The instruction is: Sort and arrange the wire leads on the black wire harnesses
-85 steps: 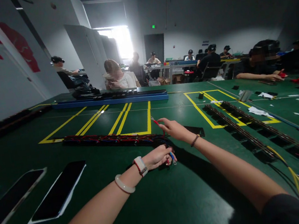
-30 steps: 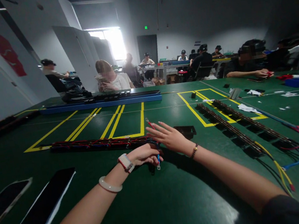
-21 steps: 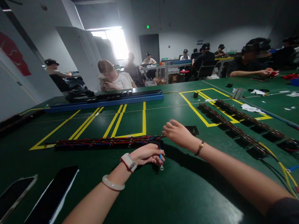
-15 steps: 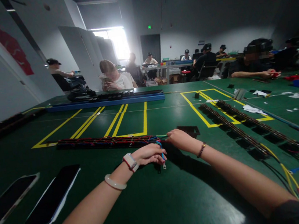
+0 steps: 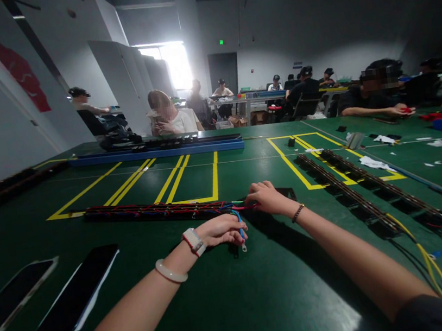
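A long dark strip with red and blue wires [image 5: 157, 211] lies across the green table. At its right end my left hand [image 5: 224, 231] is closed on a blue cable [image 5: 241, 232], whose metal lug [image 5: 245, 248] hangs below the fingers. Just right of the strip's end, my right hand [image 5: 264, 197] has its fingers curled on a red wire [image 5: 243, 207]; a green wire runs beside it. A flat black piece [image 5: 288, 193] is partly hidden behind the right hand.
Two dark strips [image 5: 348, 194] with yellow and blue cables lie at the right. Two phones [image 5: 78, 295] rest at the left. A blue rail [image 5: 153, 153] lies across the back. Several people sit beyond the table; one person's hands [image 5: 402, 111] are at its far right edge.
My right hand has shifted slightly right and up, and a red wire now shows between it and the strip's end. My left hand has hardly moved.
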### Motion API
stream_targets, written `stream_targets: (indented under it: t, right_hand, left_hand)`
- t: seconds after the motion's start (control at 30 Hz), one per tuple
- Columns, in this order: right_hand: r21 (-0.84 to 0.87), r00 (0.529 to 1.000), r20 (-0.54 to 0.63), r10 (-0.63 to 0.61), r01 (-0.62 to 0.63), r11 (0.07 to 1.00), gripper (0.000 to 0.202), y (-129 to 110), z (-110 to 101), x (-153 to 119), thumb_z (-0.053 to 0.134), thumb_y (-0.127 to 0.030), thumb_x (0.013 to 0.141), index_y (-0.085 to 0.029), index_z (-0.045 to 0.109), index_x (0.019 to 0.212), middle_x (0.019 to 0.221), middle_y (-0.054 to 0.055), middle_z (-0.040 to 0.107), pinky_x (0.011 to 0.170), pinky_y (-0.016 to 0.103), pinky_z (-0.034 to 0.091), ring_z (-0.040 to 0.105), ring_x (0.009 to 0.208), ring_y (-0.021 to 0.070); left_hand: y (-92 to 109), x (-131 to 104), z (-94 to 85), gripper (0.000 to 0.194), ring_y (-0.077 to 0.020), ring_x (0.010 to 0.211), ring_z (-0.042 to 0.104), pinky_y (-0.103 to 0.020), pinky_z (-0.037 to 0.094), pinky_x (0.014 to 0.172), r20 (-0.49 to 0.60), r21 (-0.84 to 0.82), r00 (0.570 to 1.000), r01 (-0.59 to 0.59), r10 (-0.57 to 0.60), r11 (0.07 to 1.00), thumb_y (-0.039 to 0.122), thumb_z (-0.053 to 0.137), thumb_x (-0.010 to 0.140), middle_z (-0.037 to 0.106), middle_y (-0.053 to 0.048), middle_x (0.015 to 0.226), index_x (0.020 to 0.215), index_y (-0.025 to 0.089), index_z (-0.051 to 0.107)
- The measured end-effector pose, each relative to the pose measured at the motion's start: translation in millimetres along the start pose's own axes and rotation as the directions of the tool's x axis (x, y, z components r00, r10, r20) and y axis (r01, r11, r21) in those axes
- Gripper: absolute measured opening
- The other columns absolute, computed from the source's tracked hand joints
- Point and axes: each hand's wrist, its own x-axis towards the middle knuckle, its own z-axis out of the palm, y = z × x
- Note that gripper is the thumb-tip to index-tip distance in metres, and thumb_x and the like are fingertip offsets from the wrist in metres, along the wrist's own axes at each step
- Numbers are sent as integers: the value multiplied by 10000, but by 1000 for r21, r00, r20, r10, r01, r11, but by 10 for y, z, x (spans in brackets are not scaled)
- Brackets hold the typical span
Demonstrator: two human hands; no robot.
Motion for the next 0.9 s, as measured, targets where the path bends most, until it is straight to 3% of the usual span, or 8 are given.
stream_targets:
  t: [0.2, 0.3, 0.37, 0.6, 0.8, 0.9]
  right_hand:
    - [5, 1000, 4, -21, 21, 1000, 410, 15, -44, -75, 619, -471, 818, -204, 585, 1128, 1043, 75, 614, 924, 392, 269, 542, 981, 231]
    - [-47, 998, -67, -11, 8, 999, 324, -51, -140, -87, 434, -363, 945, -196, 549, 1197, 1056, 88, 634, 967, 428, 247, 546, 1010, 230]
    - [-74, 997, -72, 3, -8, 997, 318, -64, -161, -84, 380, -281, 964, -204, 541, 1227, 1085, 93, 634, 997, 457, 228, 535, 1055, 233]
    - [-44, 993, 107, 51, -46, 998, 330, 48, 14, -78, 450, -380, 935, -232, 602, 1188, 1186, 93, 612, 1058, 564, 143, 403, 1256, 301]
    - [14, 988, 144, 58, -60, 998, 367, 36, -30, -47, 543, -450, 871, -216, 624, 1143, 1103, 101, 647, 1060, 539, 151, 513, 1135, 277]
    - [31, 982, 178, 65, -71, 997, 302, -30, -113, -44, 545, -409, 867, -200, 656, 1054, 996, 86, 684, 996, 458, 275, 594, 992, 245]
  left_hand:
    - [-9, 12, -7, 207, -107, 587, 638, -216, 502, 607, 19, -20, 1000, -2, 2, 1000, 266, 669, 772, 681, -85, 729, 829, 91, 574]
    - [-15, 11, -2, 216, -106, 585, 637, -220, 505, 614, 15, -32, 1000, -14, 15, 999, 270, 669, 773, 681, -85, 727, 842, 90, 573]
    - [-22, 12, -1, 236, -106, 586, 635, -227, 508, 624, 13, -39, 1000, -21, 22, 999, 287, 681, 765, 681, -85, 730, 838, 88, 578]
    - [-47, 38, -21, 187, -108, 584, 628, -241, 508, 627, 44, -121, 999, -21, 26, 992, 255, 652, 794, 678, -79, 739, 834, 79, 603]
    - [-68, 69, 52, 208, -113, 710, 647, -225, 490, 702, 147, -365, 989, 38, 17, 930, 161, 532, 868, 681, -137, 915, 1012, 35, 614]
    - [-91, 108, 110, 198, -106, 747, 643, -211, 482, 736, 131, -477, 991, 41, 25, 878, 112, 478, 886, 668, -155, 962, 1019, 24, 597]
